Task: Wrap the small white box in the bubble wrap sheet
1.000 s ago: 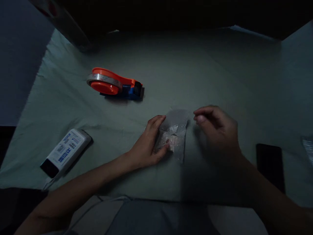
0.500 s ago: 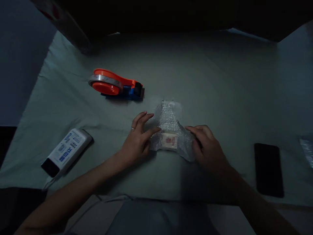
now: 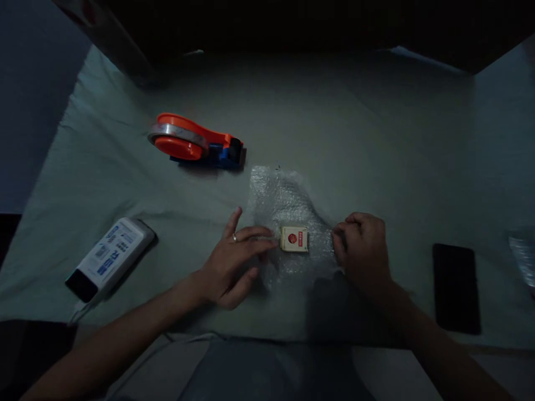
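A sheet of clear bubble wrap [image 3: 284, 203] lies spread on the green cloth [image 3: 359, 139]. On it sits a small cream box [image 3: 294, 239] with a red mark. My left hand [image 3: 234, 259] rests on the sheet's left side, fingers stretched toward the box and nearly touching it; a ring shows on one finger. My right hand [image 3: 363, 249] is curled at the sheet's right edge, fingers closed on the bubble wrap there.
An orange tape dispenser [image 3: 193, 145] with clear tape lies at the back left. A white device with blue print [image 3: 109, 257] sits at the near left. A black phone [image 3: 456, 287] lies at the right, beside a shiny wrapper [image 3: 523, 253] at the edge.
The bubble wrap has been opened from a bundle to a flat sheet, baring the small box. My right hand moved down to the sheet's right edge and closed; my left hand shifted slightly nearer.
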`<state>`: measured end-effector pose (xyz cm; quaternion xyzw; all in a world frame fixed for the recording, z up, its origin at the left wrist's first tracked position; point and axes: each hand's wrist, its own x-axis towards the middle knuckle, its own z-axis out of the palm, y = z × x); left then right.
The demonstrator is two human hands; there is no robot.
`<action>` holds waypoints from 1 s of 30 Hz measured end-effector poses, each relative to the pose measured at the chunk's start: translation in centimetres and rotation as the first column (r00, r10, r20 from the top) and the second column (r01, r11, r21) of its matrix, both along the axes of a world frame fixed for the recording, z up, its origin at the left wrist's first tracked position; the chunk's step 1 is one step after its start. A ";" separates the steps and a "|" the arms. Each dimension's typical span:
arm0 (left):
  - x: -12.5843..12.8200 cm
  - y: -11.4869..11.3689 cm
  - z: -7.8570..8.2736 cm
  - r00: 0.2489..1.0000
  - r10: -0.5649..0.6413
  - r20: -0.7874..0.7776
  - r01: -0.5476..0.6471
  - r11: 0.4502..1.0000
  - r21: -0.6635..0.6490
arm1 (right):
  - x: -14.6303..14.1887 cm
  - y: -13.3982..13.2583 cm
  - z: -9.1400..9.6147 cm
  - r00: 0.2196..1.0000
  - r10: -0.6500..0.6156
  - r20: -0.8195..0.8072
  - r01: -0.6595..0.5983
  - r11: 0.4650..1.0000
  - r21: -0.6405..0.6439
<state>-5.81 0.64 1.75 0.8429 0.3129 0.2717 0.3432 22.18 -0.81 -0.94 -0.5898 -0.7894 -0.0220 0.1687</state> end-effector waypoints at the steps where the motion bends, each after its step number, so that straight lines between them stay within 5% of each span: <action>1: 0.0 -0.2 0.3 0.998 -0.024 0.052 0.025 1.000 -0.007 | 0.2 -0.1 0.0 0.999 0.002 0.042 -0.001 1.000 -0.023; 3: 0.2 -0.7 0.9 0.994 -0.090 0.058 0.093 0.995 -0.046 | 0.5 -0.2 0.1 0.992 0.003 0.124 0.007 0.997 -0.080; 7: 1.4 -2.0 0.9 0.945 -0.273 -0.179 0.255 0.960 -0.117 | 0.2 -0.4 1.0 0.978 0.026 0.208 0.011 0.985 -0.173; 11: 3.3 -2.9 -0.5 0.879 -0.353 -0.320 0.370 0.929 -0.008 | -1.0 -0.1 2.3 0.990 0.133 0.051 -0.122 0.976 -0.183; 16: 5.6 -2.9 -2.1 0.882 -0.356 -0.310 0.413 0.900 0.141 | -2.4 0.5 2.9 0.935 0.305 -0.178 -0.349 0.876 -0.333; 19: 6.3 -3.0 -3.0 0.859 -0.404 -0.314 0.488 0.833 0.261 | -3.2 0.8 2.5 0.946 0.266 -0.183 -0.320 0.850 -0.418; 22: 6.3 -3.2 -3.7 0.853 -0.392 -0.345 0.491 0.826 0.277 | -3.5 1.2 1.8 0.945 0.238 -0.222 -0.316 0.838 -0.445; 25: 5.9 -3.2 -4.0 0.855 -0.331 -0.400 0.448 0.859 0.247 | -2.8 1.4 1.5 0.926 0.121 -0.358 -0.271 0.873 -0.405; 30: 5.3 -2.2 -4.0 0.829 -0.297 -0.473 0.406 0.903 0.144 | 1.1 0.6 1.6 0.916 -0.151 -0.372 0.023 0.944 -0.328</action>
